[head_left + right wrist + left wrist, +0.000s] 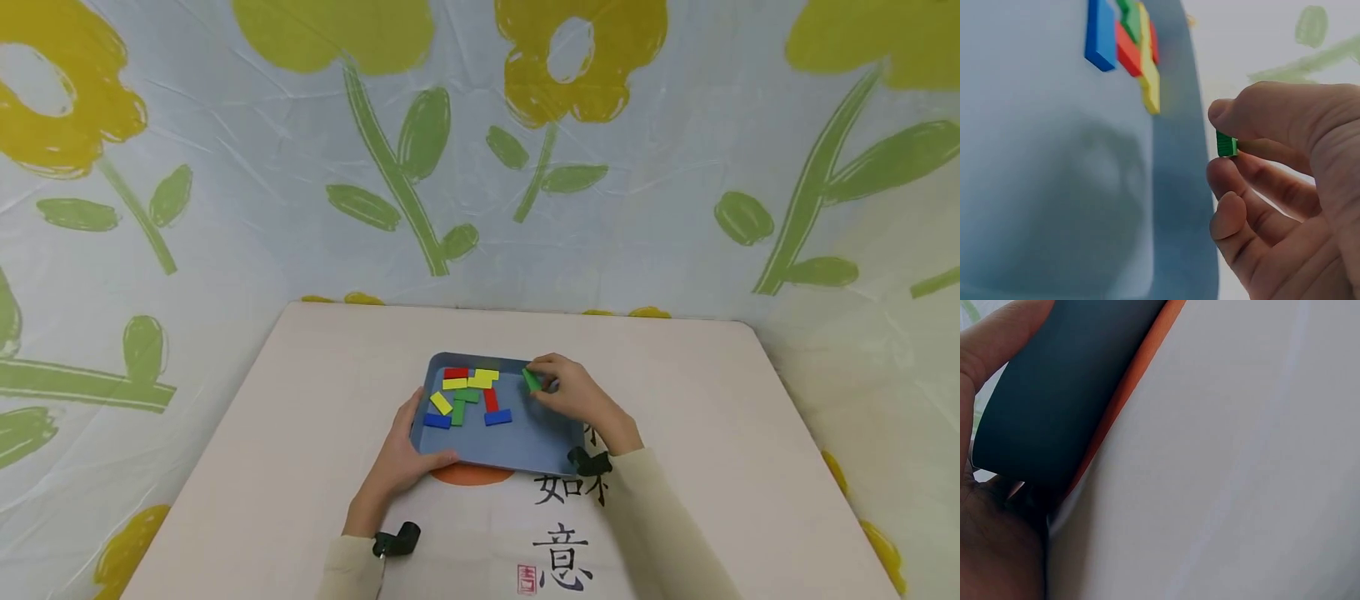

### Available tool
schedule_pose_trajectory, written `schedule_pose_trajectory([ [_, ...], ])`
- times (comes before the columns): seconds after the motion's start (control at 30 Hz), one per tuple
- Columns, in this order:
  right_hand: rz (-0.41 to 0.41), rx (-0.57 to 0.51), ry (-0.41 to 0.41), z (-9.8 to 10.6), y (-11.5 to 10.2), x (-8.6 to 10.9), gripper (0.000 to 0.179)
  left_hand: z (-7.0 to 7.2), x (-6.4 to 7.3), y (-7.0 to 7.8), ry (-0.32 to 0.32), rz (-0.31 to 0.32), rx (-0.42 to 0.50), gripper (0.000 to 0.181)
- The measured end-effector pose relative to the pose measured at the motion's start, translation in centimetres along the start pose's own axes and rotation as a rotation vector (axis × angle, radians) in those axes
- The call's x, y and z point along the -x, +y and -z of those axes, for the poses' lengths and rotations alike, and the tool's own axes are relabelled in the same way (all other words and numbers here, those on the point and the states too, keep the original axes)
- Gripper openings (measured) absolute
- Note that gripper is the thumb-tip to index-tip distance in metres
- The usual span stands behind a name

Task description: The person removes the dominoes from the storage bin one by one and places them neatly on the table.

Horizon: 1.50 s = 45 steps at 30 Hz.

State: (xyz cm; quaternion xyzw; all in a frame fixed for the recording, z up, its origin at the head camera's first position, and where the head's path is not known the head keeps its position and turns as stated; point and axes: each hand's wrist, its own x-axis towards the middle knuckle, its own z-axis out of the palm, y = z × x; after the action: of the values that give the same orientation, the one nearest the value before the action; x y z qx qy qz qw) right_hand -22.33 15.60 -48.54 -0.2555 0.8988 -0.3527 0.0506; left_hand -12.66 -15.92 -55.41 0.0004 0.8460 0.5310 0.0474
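A blue-grey tray lies on the table with several coloured blocks toward its left side. My left hand grips the tray's near left corner, thumb along the front wall and fingers up the left side; in the left wrist view the thumb lies against the tray's outer wall. Over the tray's far right part, my right hand pinches a green block between thumb and fingertips. The right wrist view shows the end of that green block between the fingers.
Inside the tray are red blocks, yellow blocks, blue blocks and green blocks, some touching. The pale table bears black characters and an orange shape in front. Flower-printed cloth surrounds it.
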Motion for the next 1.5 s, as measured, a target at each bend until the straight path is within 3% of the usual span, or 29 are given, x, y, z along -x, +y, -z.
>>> schedule_pose_trajectory([
  [0.3,-0.051,0.008,0.161,1.3,2.1,3.2,0.046,-0.2,0.2,0.1,-0.010,0.007,0.002,0.120],
  [0.57,-0.114,-0.014,0.239,2.1,2.8,5.5,0.046,0.0,0.2,-0.1,-0.021,0.000,-0.003,0.119],
  [0.77,-0.140,-0.032,0.286,2.2,4.0,6.2,0.045,-0.1,0.1,-0.2,-0.018,0.003,-0.010,0.120],
  [1.1,-0.137,-0.005,0.326,2.1,5.2,5.9,0.045,0.3,0.2,-0.3,0.001,0.006,-0.025,0.121],
  [1.37,-0.179,0.011,0.393,2.8,6.1,7.0,0.046,0.5,0.1,-0.2,-0.009,-0.007,-0.043,0.120],
  [1.5,-0.208,0.010,0.380,2.7,6.9,7.2,0.046,0.4,0.0,-0.1,-0.005,-0.019,-0.040,0.120],
])
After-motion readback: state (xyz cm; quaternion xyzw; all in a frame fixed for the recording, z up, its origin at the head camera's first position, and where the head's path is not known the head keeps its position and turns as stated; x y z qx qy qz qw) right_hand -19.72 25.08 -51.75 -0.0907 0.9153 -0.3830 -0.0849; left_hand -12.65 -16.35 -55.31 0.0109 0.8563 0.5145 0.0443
